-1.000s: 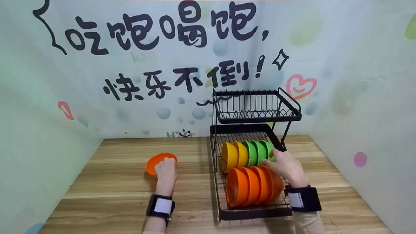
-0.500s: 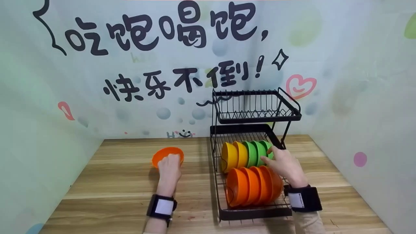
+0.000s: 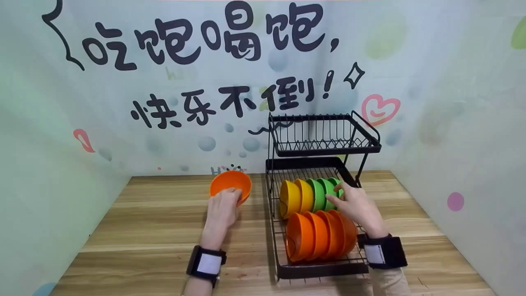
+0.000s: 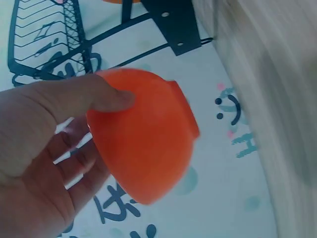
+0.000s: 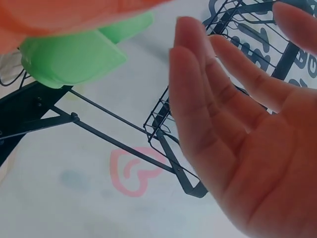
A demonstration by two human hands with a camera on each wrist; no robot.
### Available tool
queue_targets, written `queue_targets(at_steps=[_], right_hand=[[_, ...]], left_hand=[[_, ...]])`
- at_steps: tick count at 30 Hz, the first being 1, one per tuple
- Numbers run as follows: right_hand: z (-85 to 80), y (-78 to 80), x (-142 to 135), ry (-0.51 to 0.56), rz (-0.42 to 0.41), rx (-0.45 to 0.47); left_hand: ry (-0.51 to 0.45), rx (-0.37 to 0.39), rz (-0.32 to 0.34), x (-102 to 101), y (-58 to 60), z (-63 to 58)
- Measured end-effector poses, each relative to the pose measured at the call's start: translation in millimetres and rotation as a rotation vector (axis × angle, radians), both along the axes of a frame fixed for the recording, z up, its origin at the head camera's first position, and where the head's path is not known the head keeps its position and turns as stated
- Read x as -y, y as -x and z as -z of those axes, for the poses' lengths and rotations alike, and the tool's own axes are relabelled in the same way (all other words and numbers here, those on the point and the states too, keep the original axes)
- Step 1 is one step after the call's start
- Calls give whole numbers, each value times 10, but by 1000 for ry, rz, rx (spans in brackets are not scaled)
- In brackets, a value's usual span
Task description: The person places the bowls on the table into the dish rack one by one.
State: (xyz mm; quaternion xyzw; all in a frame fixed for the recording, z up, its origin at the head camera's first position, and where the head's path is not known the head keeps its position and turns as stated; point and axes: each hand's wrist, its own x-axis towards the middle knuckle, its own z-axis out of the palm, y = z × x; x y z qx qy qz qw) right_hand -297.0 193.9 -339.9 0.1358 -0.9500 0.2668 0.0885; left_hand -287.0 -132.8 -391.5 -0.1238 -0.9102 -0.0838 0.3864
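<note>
My left hand (image 3: 222,210) grips an orange bowl (image 3: 225,181) by its rim, raised above the table and tilted. In the left wrist view the thumb presses the outside of that bowl (image 4: 148,139), while the fingers are partly hidden behind it. Over the right side of the dish rack (image 3: 322,270), my right hand (image 3: 363,209) hovers with relaxed fingers, near three green bowls (image 3: 317,195). The right wrist view shows that palm (image 5: 247,153) holding nothing. Two yellow bowls (image 3: 291,199) stand on edge beside the green ones; several orange bowls (image 3: 301,238) stand in the front row.
The black rack's upper tier (image 3: 328,150) rises behind the bowls. A wooden table (image 3: 144,246) extends left of the rack. Printed wall sheets (image 3: 197,148) enclose the back and both sides.
My left hand has lifted the orange bowl and carried it right and away from me, toward the rack. The right hand has shifted slightly left over the green bowls.
</note>
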Motion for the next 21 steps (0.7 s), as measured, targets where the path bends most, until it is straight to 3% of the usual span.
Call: queue_targets(at_steps=[8, 13, 21], right_hand=[[6, 0, 40, 67, -39, 0], [18, -14, 101, 110, -70, -5], [-5, -27, 199, 170, -86, 41]], left_hand=[[60, -68, 162, -165, -44, -99], [109, -81, 242, -289, -49, -99], [182, -171, 363, -480, -69, -88]])
